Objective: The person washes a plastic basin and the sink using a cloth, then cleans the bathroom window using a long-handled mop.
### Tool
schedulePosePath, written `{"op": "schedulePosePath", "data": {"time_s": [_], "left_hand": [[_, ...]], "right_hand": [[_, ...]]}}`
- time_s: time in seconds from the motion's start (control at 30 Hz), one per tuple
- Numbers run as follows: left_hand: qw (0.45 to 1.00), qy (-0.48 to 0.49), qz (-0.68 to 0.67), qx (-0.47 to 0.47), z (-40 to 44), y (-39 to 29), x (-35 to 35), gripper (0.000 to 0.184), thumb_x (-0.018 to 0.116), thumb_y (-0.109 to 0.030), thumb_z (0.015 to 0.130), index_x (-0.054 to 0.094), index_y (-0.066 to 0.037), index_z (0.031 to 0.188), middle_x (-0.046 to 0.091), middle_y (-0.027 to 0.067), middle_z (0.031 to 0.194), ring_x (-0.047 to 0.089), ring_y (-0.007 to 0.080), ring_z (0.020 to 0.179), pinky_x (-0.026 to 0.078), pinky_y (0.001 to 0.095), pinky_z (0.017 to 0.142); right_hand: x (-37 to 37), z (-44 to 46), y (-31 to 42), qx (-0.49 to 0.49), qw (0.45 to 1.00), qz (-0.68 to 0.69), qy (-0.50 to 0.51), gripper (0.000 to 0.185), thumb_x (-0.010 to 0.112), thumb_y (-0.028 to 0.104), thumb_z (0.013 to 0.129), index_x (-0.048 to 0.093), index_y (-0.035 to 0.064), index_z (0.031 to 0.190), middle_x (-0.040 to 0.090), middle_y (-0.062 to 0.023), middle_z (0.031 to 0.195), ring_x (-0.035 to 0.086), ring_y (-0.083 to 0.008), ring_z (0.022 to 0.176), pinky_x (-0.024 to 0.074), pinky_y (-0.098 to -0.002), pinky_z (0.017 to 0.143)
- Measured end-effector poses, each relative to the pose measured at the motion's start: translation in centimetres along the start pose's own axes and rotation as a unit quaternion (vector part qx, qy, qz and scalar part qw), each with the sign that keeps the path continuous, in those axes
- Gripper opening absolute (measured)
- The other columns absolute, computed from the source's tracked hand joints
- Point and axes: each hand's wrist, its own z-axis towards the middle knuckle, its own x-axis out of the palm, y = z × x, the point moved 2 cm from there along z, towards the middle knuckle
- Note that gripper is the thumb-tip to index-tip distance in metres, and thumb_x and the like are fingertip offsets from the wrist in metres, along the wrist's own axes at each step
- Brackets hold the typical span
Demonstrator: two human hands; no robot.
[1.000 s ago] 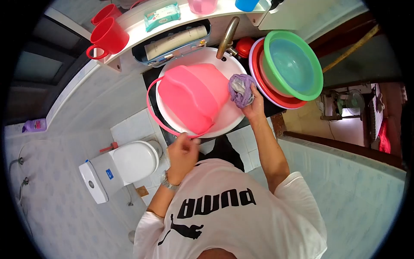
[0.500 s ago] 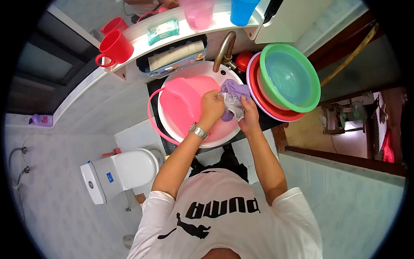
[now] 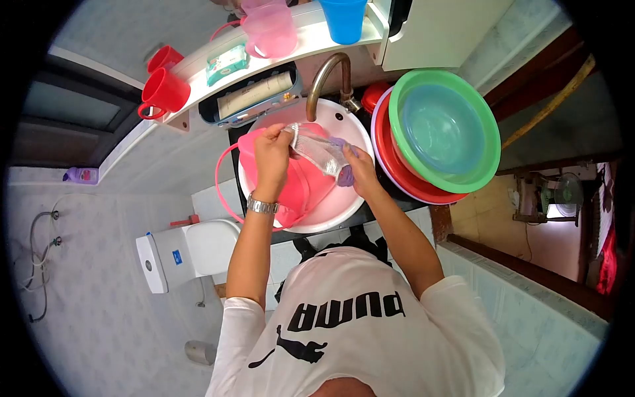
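Observation:
Over the sink [image 3: 360, 135], a thin, see-through whitish cloth with a ribbed end [image 3: 317, 149] is stretched between my hands. My left hand [image 3: 272, 159] pinches its ribbed end. At the other end, my right hand [image 3: 361, 173] grips it along with a bunched purple cloth [image 3: 345, 177]. I cannot tell whether the whitish and purple parts are one piece. Beneath my hands, a pink plastic bucket [image 3: 301, 192] lies tilted in the sink, its hoop handle sticking out on the left. The curved metal faucet [image 3: 331, 66] arches just behind.
Stacked green [image 3: 491, 126] and red [image 3: 417, 182] basins stand right of the sink. Behind it, a shelf [image 3: 301, 41] holds a red mug [image 3: 165, 91], a wipes packet [image 3: 227, 65], a pink cup [image 3: 270, 33] and a blue cup [image 3: 344, 23]. A toilet [image 3: 210, 246] is at lower left.
My left hand has moved left and up, away from my right. The whitish cloth, bunched before, is now pulled out long between them. The camera view has shifted slightly.

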Motion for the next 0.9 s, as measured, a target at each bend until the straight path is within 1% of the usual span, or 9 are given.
{"op": "schedulePosePath", "data": {"time_s": [0.1,0.23,0.3,0.47,0.67,0.7,0.8,0.87,0.9], "left_hand": [[0.999,-0.036,-0.032,0.018,0.7,-1.1,-1.5,0.014,0.055,-0.009,0.089,0.064,0.002,0.09,0.061,0.0019,0.07,0.054,0.0081,0.054,0.047,0.0222,0.047],[0.997,-0.047,-0.027,0.055,0.6,-3.8,-3.7,0.013,0.055,-0.008,0.089,0.064,0.001,0.089,0.061,0.0017,0.069,0.054,0.008,0.054,0.046,0.022,0.047],[0.999,0.006,0.018,0.037,1.1,-4.2,-5.1,0.013,0.056,-0.009,0.09,0.065,0.0,0.09,0.062,0.0025,0.071,0.055,0.0083,0.056,0.047,0.0222,0.048],[0.998,-0.036,-0.023,0.055,2.7,-5.6,-8.1,0.012,0.06,-0.009,0.088,0.064,0.001,0.094,0.065,0.0042,0.078,0.058,0.0088,0.06,0.047,0.0222,0.049],[0.949,-0.076,-0.038,0.304,5.8,-8.7,-11.4,0.006,0.064,-0.004,0.085,0.066,0.002,0.086,0.065,0.0035,0.081,0.059,0.009,0.066,0.049,0.0232,0.059],[0.949,-0.076,-0.036,0.305,6.7,-8.5,-12.2,0.006,0.064,-0.004,0.085,0.066,0.002,0.086,0.065,0.0035,0.081,0.059,0.009,0.066,0.049,0.0232,0.059],[0.954,-0.037,0.097,0.28,9.5,-3.8,-14.4,0.005,0.064,-0.003,0.082,0.067,0.001,0.081,0.066,0.0057,0.075,0.061,0.0107,0.065,0.049,0.0276,0.059],[0.905,-0.049,0.362,0.215,11.2,1.1,-15.4,0.007,0.065,-0.007,0.08,0.067,-0.001,0.081,0.066,0.0098,0.068,0.065,0.0193,0.062,0.049,0.0348,0.058],[0.905,-0.051,0.363,0.216,10.9,1.1,-15.2,0.007,0.065,-0.007,0.08,0.067,-0.001,0.081,0.066,0.0098,0.068,0.065,0.0193,0.062,0.049,0.0348,0.058]], "right_hand": [[-1.0,-0.4,-0.9,-0.011,0.997,-0.071,0.007,0.031,0.056,0.021,0.094,0.058,0.0014,0.119,0.065,-0.0058,0.104,0.06,-0.0135,0.095,0.049,-0.0292,0.084],[-3.8,-0.7,-2.5,0.029,0.991,-0.117,-0.055,0.037,0.072,0.019,0.082,0.061,0.0015,0.113,0.063,-0.0019,0.097,0.056,-0.0109,0.084,0.0454,-0.0256,0.077],[-4.4,-0.9,-2.7,0.031,0.991,-0.122,-0.056,0.037,0.072,0.018,0.081,0.061,0.0017,0.113,0.063,-0.002,0.095,0.056,-0.0108,0.083,0.0452,-0.0257,0.077],[-4.8,-1.5,-3.3,0.017,0.986,-0.144,-0.081,0.036,0.073,0.016,0.079,0.062,0.0023,0.111,0.062,-0.0018,0.091,0.054,-0.0103,0.079,0.0445,-0.0258,0.073],[-4.4,-2.1,-3.2,0.0,0.98,-0.175,-0.095,0.035,0.072,0.018,0.079,0.063,0.0027,0.109,0.061,-0.0005,0.087,0.052,-0.0093,0.073,0.0431,-0.0249,0.067],[-4.3,-2.2,-3.3,0.003,0.98,-0.17,-0.101,0.035,0.072,0.018,0.079,0.063,0.0025,0.109,0.061,-0.0004,0.087,0.052,-0.0092,0.073,0.043,-0.0247,0.067],[-4.5,-2.3,-3.7,0.017,0.979,-0.172,-0.112,0.035,0.071,0.018,0.079,0.062,0.0017,0.109,0.06,-0.0004,0.087,0.052,-0.0095,0.073,0.0441,-0.0257,0.067],[-4.3,-2.2,-3.8,0.034,0.987,-0.123,-0.099,0.034,0.071,0.017,0.08,0.062,0.0013,0.109,0.059,-0.0003,0.085,0.052,-0.0098,0.071,0.0456,-0.0261,0.065],[-4.2,-2.3,-3.6,0.034,0.987,-0.123,-0.097,0.034,0.071,0.017,0.08,0.062,0.0013,0.109,0.059,-0.0003,0.085,0.052,-0.0098,0.071,0.0456,-0.0261,0.065]]}}
